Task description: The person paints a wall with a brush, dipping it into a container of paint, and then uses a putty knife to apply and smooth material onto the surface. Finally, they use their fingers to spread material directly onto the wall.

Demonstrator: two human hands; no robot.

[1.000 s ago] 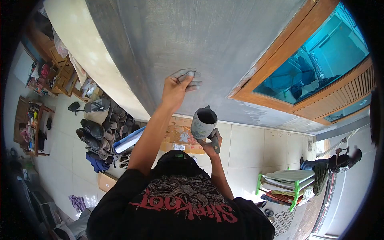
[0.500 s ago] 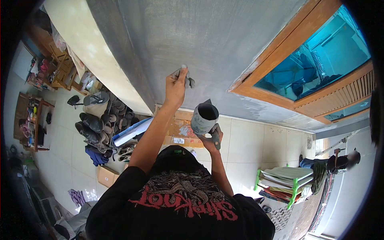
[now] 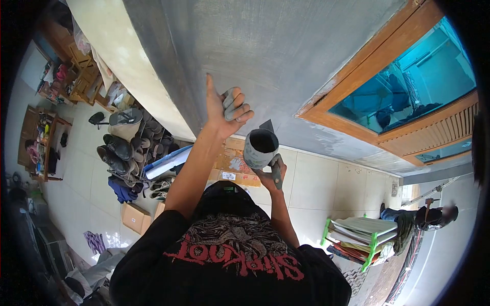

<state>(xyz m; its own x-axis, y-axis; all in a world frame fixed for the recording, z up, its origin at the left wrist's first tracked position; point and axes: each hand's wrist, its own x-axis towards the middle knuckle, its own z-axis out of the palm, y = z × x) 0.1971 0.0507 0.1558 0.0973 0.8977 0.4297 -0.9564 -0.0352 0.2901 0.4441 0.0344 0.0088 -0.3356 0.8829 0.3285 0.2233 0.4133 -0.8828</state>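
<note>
My left hand (image 3: 228, 109) is raised in front of the grey wall (image 3: 245, 51), thumb stretched up and fingers half curled. Grey paste coats these fingers, and I see no object among them. Lower and to the right, my right hand (image 3: 272, 176) grips a round, grey-smeared cup (image 3: 256, 158) from its right side. Dark shadow fills the cup's opening, so its contents cannot be made out. A flat, pointed dark blade (image 3: 267, 124) sticks up behind the rim. Grey-green material, perhaps the tool's handle, shows at the right hand's fingers.
A wooden window frame (image 3: 352, 130) with blue glass is at right. Shoes (image 3: 120, 148) on a rack and a cardboard box (image 3: 136, 218) stand at left. At lower right are a green rack with cloths (image 3: 365, 229) and another person (image 3: 431, 217). Flattened cardboard (image 3: 235, 162) lies by the wall.
My left hand has gone from a pinch near the wall to a raised thumb with half-curled fingers, turning and dropping slightly. The right hand and cup stay nearly still.
</note>
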